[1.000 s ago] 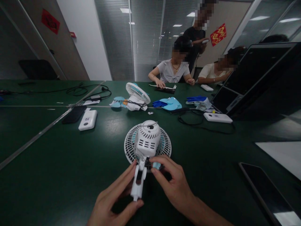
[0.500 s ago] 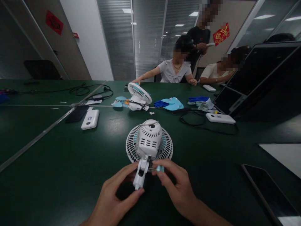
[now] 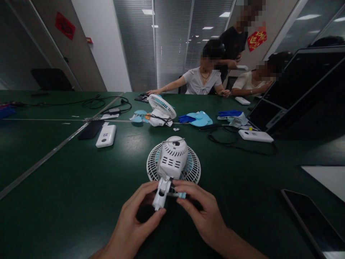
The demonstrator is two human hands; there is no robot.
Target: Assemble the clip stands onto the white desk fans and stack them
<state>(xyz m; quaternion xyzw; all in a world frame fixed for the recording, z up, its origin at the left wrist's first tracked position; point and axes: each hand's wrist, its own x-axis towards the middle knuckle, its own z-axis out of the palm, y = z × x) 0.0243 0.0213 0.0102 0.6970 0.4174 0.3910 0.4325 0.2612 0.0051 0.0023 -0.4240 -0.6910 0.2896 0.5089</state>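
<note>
A small white fan (image 3: 174,160) lies on its round grille on the green table, its motor housing upward. Its white hinged neck piece (image 3: 160,198) points toward me. My left hand (image 3: 136,216) is closed around the neck piece, thumb at its lower end. On the other side, my right hand (image 3: 201,208) pinches at a light blue knob (image 3: 182,195) on a thin shaft beside the hinge. The fingertips of the right hand touch the joint near the housing. How far the shaft sits in the hinge is hidden.
Beyond stands another white fan (image 3: 160,111), near light blue blades (image 3: 201,118) and blue gloves (image 3: 230,114). White power banks (image 3: 106,136) and black cables (image 3: 223,138) lie around. A phone (image 3: 309,219) is at right. Several people sit or stand across the table.
The view has shifted slightly, and the light blue knob and neck piece have turned a little in my hands. Across the table, a person's hand has moved from the far fan to a dark flat object.
</note>
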